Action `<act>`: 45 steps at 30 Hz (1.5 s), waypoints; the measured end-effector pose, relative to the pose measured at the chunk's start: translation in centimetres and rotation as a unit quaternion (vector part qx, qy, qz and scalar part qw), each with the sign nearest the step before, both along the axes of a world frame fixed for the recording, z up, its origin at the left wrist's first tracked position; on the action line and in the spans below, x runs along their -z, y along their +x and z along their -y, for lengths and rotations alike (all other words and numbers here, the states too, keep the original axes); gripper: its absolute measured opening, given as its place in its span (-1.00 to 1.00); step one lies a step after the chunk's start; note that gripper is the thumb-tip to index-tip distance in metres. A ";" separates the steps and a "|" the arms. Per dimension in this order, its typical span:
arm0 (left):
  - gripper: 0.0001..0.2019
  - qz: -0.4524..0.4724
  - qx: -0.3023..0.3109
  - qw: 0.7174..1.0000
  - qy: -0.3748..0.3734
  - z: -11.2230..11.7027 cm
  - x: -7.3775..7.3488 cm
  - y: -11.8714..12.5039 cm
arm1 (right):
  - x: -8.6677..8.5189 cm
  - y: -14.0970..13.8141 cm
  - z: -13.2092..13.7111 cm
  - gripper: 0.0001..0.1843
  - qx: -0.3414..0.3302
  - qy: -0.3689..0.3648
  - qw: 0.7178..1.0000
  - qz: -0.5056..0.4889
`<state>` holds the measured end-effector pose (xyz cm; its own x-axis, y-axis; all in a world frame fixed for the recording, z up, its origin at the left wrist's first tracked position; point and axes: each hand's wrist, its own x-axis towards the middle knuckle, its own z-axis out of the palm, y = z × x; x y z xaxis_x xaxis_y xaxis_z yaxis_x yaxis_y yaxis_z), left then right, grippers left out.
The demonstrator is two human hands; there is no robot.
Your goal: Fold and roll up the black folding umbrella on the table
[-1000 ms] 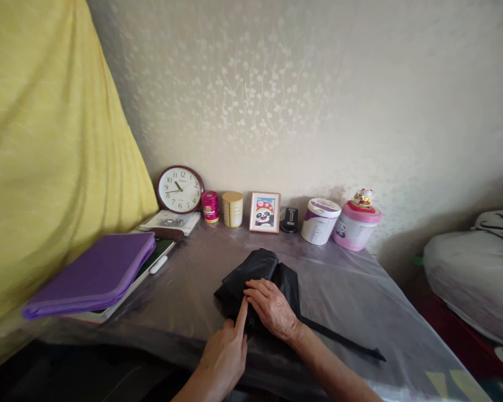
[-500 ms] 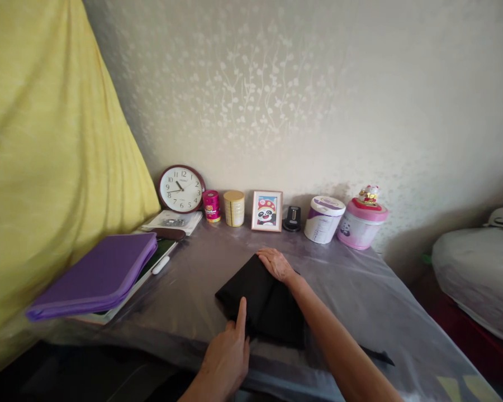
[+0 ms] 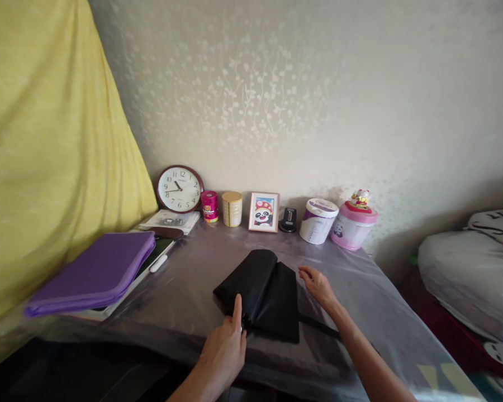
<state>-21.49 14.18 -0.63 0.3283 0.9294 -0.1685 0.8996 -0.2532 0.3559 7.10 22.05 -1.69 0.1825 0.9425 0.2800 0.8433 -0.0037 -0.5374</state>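
Note:
A black folded fabric item [image 3: 255,290] lies on the table, with one raised flap overlapping a flatter panel on its right. My left hand [image 3: 224,349] grips its near edge, the index finger stretched out on the fabric and the other fingers curled. Beside that hand, a small dark bit with a bright glint shows; what it is I cannot make out. A black strap [image 3: 318,325] runs right from the item, passing under my right forearm. My right hand [image 3: 318,286] hovers just right of the fabric, fingers loosely extended, holding nothing visible.
A purple folder [image 3: 96,268] rests on books at the left, near a white pen-like object [image 3: 158,263]. Along the wall stand a clock [image 3: 180,188], a pink can [image 3: 209,206], a yellow tin [image 3: 232,209], a panda picture frame [image 3: 264,212] and two tubs [image 3: 317,223].
My right hand has come off the fabric's far edge and moved right. The flap has risen and its fold has opened up. My left hand stays at the near edge.

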 end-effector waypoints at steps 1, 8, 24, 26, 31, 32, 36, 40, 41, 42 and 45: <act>-0.37 0.000 -0.001 1.000 0.004 0.0 0.1 0.0 | 0.2 0.2 0.9 -0.70 -0.003 -0.017 1.000 -0.018; -0.39 -0.019 0.004 0.999 0.031 0.0 0.7 -0.1 | 0.8 -1.4 4.8 -0.68 -0.028 -0.049 0.992 -0.115; -0.38 -0.025 -0.001 0.999 0.036 -0.2 0.9 -0.2 | -0.5 -4.0 5.7 -0.71 -0.176 0.081 0.976 -0.100; -0.38 -0.023 0.000 0.999 0.033 -0.2 0.8 -0.2 | -0.6 -4.2 5.7 -0.72 -0.180 0.105 0.977 -0.051; -0.37 0.002 0.005 1.000 0.018 -0.3 0.4 -0.4 | -1.0 -4.2 5.4 -0.78 -0.196 0.111 0.974 -0.009; -0.37 0.007 0.004 1.000 0.015 -0.3 0.4 -0.5 | -1.0 -4.3 5.3 -0.78 -0.212 0.106 0.971 -0.011; -0.37 0.022 0.003 1.000 0.010 -0.3 0.3 -0.8 | -1.1 -4.6 4.8 -0.78 -0.260 0.116 0.958 -0.022; -0.38 0.029 -0.001 1.000 0.006 -0.5 0.1 -1.0 | -1.6 -5.1 4.2 -0.78 -0.246 0.149 0.957 -0.036; -0.38 0.031 -0.003 1.000 0.001 -0.5 0.0 -1.0 | -1.9 -5.3 4.0 -0.79 -0.240 0.155 0.958 -0.036; -0.38 0.034 -0.004 0.999 -0.005 -0.6 -0.1 -1.0 | -2.2 -5.5 3.8 -0.80 -0.235 0.161 0.958 -0.035; -0.38 0.045 -0.005 0.999 -0.024 -0.8 -0.5 -1.1 | -3.3 -6.5 2.9 -0.81 -0.230 0.181 0.956 -0.033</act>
<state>-22.64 14.97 -0.09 0.3346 0.9244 -0.1834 0.8658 -0.2247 0.4471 0.60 19.12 1.64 -0.1989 0.7707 0.6054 0.6746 0.5558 -0.4859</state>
